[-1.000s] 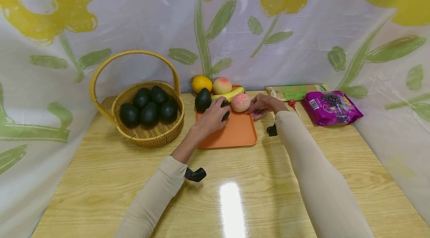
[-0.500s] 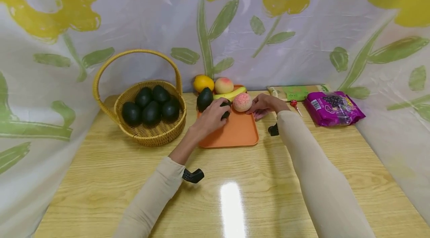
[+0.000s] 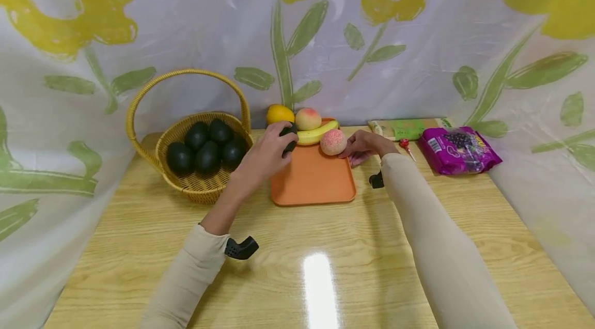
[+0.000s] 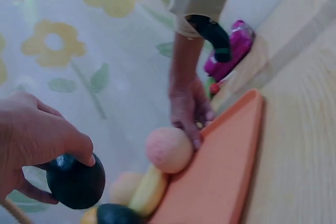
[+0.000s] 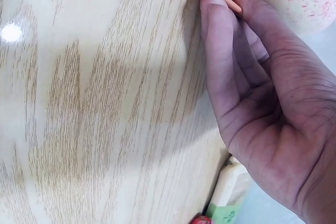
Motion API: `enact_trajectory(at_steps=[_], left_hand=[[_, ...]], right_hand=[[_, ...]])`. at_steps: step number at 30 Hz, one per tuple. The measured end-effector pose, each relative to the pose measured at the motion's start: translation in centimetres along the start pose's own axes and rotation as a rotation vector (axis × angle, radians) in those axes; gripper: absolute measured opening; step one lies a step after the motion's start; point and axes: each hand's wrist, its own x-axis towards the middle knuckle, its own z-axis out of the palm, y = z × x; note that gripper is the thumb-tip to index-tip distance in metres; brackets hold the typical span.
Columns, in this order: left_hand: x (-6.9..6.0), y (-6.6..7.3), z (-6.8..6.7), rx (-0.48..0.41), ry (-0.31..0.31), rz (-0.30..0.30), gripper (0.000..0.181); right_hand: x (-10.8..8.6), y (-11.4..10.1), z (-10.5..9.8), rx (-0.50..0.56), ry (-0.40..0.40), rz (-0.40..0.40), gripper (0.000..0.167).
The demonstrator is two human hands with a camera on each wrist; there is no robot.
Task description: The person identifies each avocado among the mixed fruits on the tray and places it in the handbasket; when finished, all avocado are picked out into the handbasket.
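My left hand (image 3: 267, 149) grips a dark avocado (image 4: 77, 184), lifted at the tray's left side. A second avocado (image 4: 119, 214) lies below it in the left wrist view; in the head view the hand mostly covers that spot. With thumb and fingers, my right hand (image 5: 268, 87) pinches the right rim of the orange tray (image 3: 313, 179). Close to those fingers sits a speckled pink peach (image 3: 333, 142). A banana (image 3: 312, 135) lies across the tray's far part, with another peach (image 3: 308, 119) and a lemon (image 3: 279, 113) behind it.
Left of the tray stands a wicker basket (image 3: 248, 123) with a tall handle and several avocados inside. To the right are a purple grape-print packet (image 3: 460, 150), a red lollipop (image 3: 404, 143) and a green-and-beige packet (image 3: 413, 126). A flowered curtain hangs behind.
My left hand has moved left from the middle of the tray toward the basket, carrying the avocado. My right hand stays at the tray's rim.
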Motion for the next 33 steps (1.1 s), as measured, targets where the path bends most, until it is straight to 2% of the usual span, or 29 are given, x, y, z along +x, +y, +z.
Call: enact_trajectory(at_steps=[3, 9, 14, 18, 22, 25, 33], left_hand=[[-1.1, -0.4, -1.5, 0.022, 0.016, -0.050, 0.028], [-3.2, -1.0, -4.7, 0.052, -0.013, -0.206, 0.031], [-4.4, -1.6, -7.1, 0.041, -0.105, -0.364, 0.036], [-5.3, -2.5, -8.7, 0.042, -0.177, -0.459, 0.038], [-6.3, -4.0, -9.5, 0.039, -0.214, -0.517, 0.040], [-7.1, -5.3, -9.7, 0.045, -0.221, -0.538, 0.040], [-8.9, -8.0, -9.2, 0.068, -0.238, -0.573, 0.027]], right_hand=[[0.1, 0.1, -0.1, 0.007, 0.006, 0.010, 0.018], [0.3, 0.1, 0.0, 0.013, -0.011, 0.014, 0.017], [0.2, 0.1, -0.1, 0.003, -0.010, 0.014, 0.017], [0.3, 0.0, -0.3, -0.004, -0.004, 0.021, 0.019], [0.5, 0.1, -0.4, -0.002, 0.004, 0.024, 0.021], [0.6, 0.2, -0.4, -0.007, 0.011, 0.015, 0.021], [0.9, 0.5, -0.6, -0.016, -0.001, -0.006, 0.021]])
